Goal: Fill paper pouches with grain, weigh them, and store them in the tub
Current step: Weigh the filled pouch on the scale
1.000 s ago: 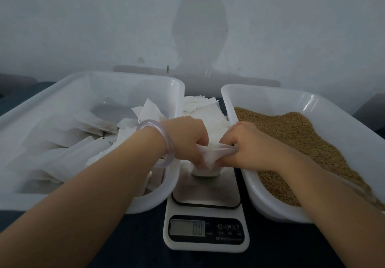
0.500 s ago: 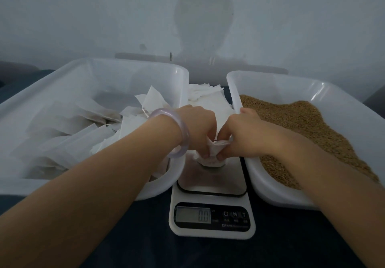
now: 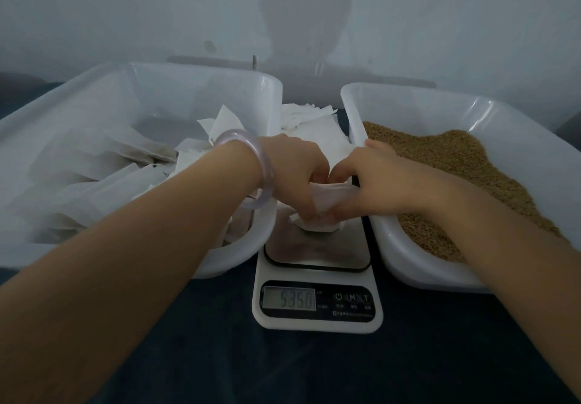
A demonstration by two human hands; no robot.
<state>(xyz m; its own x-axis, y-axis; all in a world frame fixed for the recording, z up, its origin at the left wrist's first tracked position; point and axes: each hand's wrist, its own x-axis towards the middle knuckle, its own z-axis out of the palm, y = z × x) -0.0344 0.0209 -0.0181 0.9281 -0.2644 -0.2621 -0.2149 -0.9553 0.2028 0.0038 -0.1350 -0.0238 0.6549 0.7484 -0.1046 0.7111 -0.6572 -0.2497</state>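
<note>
Crumpled pouch [image 3: 317,227] now presses steel scale [image 3: 317,251] — left hand [image 3: 292,169], right hand [image 3: 379,180] pinching.

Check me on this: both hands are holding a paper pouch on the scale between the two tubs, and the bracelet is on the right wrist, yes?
Not quite: the head view shows the bracelet on the left wrist. The rest is right: left hand and right hand both hold the paper pouch on the scale, between the tub of pouches and the grain tub.

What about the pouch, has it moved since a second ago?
Yes: the paper pouch has come down onto the scale platform; its display no longer reads zero.
</note>
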